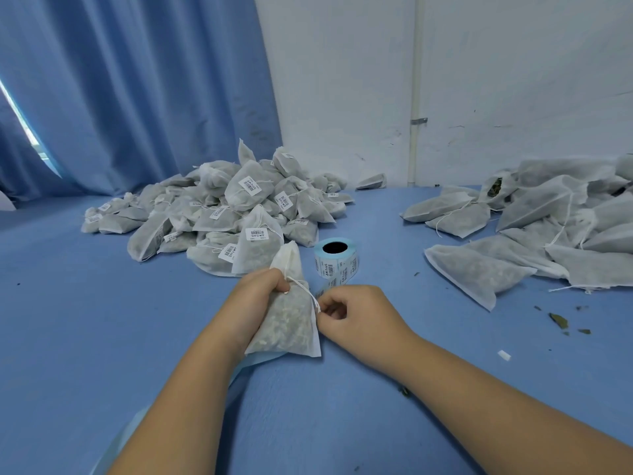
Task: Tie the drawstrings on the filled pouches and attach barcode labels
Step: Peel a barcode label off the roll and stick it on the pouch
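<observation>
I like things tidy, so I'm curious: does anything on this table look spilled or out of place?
Yes. Loose leaf bits lie scattered on the blue table near the unlabelled pouches on the right, and a small white scrap lies alone. One open pouch in that pile shows dark leaves.

White barcode labels (257, 233) sit on the pouches (147, 240) heaped at centre left of the frame, and more run round the blue label roll (336, 260) at centre. Each carries bars and a short line of print, too small and blurred to read.
</observation>
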{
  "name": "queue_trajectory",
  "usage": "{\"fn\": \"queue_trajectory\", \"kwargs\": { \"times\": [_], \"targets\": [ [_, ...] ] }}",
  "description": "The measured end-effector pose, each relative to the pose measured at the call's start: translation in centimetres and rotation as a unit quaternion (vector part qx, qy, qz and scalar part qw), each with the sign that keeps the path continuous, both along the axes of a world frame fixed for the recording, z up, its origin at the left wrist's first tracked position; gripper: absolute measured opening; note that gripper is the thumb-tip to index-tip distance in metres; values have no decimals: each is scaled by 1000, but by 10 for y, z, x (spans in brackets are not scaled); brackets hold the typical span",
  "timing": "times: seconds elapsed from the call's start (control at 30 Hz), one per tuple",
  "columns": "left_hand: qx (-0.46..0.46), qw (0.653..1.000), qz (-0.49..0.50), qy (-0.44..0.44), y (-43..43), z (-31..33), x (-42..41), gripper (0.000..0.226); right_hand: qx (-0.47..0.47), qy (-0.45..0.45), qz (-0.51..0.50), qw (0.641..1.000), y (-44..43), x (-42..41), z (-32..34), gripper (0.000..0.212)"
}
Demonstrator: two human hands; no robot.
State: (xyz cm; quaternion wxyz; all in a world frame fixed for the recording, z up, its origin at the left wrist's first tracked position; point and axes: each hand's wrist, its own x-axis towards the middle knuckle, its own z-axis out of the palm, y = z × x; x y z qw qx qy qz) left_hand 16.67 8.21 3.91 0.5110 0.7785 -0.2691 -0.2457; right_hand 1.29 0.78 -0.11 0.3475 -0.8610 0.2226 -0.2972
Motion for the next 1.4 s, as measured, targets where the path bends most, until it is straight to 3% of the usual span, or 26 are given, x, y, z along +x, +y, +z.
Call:
{"fn": "queue_trajectory", "kwargs": {
  "times": [0.13, 0.23, 0.33, 0.4, 0.53, 0.63, 0.73, 0.77, 1.0, 1.4],
  "targets": [
    [-98, 992, -34, 68, 26, 5, -31, 10, 42, -5, 19, 999, -4, -1, -1, 10],
    [-97, 992, -41, 69, 24, 3, -30, 10, 70, -6, 36, 997, -8, -1, 1, 10],
    [-25, 998, 23, 54, 1, 9, -22, 35, 95, -13, 50, 994, -10, -3, 3, 18],
    [-22, 999, 38, 26, 2, 5, -18, 38, 90, -11, 51, 995, -10, -4, 4, 25],
    [-29, 998, -51, 9, 21, 5, -36, 21, 51, 2, 44, 998, -9, -4, 3, 11],
    [26, 995, -77, -49, 12, 7, -24, 35, 51, -5, 42, 998, -8, -3, 2, 12],
    [-67, 996, -18, 51, 10, 9, -10, 40, 65, -14, 40, 997, -8, -5, 3, 24],
    [-49, 997, -11, 58, 7, 10, -13, 40, 71, -16, 42, 996, -9, -5, 4, 24],
    [-122, 970, -40, 209, 20, -5, -20, 21, 74, -39, 48, 995, -7, -2, -1, 6],
    [-102, 969, -75, 210, 17, -15, -15, 14, 36, -33, 41, 998, -6, -4, -1, 13]
  ]
}}
